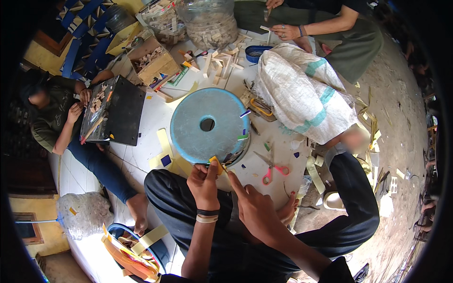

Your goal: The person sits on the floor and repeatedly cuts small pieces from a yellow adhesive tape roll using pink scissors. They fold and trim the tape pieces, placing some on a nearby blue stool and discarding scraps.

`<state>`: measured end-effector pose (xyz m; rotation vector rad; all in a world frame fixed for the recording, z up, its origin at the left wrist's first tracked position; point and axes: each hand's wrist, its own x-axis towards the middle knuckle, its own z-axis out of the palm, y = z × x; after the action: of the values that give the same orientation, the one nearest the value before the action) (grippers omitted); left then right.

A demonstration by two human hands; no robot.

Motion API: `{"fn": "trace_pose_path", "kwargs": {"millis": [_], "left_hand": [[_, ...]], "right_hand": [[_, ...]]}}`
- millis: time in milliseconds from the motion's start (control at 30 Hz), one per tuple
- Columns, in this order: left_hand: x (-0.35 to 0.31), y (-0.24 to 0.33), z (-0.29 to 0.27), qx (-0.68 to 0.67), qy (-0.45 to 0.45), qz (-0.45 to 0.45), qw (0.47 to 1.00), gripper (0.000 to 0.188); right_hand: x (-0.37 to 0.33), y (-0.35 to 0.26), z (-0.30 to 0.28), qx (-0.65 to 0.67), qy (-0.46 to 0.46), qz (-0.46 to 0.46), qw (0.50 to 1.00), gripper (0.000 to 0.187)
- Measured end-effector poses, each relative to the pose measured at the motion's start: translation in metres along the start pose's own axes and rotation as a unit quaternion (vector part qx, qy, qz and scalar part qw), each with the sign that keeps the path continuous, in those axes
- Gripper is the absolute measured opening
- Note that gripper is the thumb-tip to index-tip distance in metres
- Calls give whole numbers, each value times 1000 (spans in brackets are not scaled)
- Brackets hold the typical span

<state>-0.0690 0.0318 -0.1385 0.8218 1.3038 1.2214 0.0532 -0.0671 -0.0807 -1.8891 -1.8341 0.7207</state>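
Observation:
My left hand pinches a small yellow piece between thumb and fingers, just past the near rim of a round grey-blue disc with a hole in its middle. My right hand comes up from the right, its index finger stretched toward the yellow piece. A thin dark tip shows by that fingertip; the other fingers are curled, and what they hold is hidden. Small blue and green scraps lie on the disc's right side. Scissors with pink handles lie open on the floor to its right.
A white sack with green stripes lies far right of the disc. Wooden strips, a wooden box and a bulging clear bag stand behind. Two people work nearby, one at a black board. A blue bucket stands near left.

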Motion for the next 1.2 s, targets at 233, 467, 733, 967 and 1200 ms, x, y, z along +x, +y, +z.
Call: {"fn": "trace_pose_path", "kwargs": {"millis": [233, 467, 733, 967, 1200], "left_hand": [[-3, 7, -3, 17, -30, -10, 999, 25], [-40, 40, -7, 13, -157, -51, 986, 25], [-71, 88, 1, -9, -256, -18, 967, 19], [-84, 115, 4, 37, -266, 50, 962, 17], [-85, 126, 1, 133, -277, 125, 943, 16]], "right_hand": [[-19, 24, -1, 2, 31, 66, 997, 78], [-8, 41, 3, 72, 186, 43, 979, 58], [1, -11, -52, 333, 221, -6, 917, 12], [-7, -35, -83, 317, 214, -7, 924, 14], [-6, -36, -92, 246, 232, -66, 939, 14]]}}
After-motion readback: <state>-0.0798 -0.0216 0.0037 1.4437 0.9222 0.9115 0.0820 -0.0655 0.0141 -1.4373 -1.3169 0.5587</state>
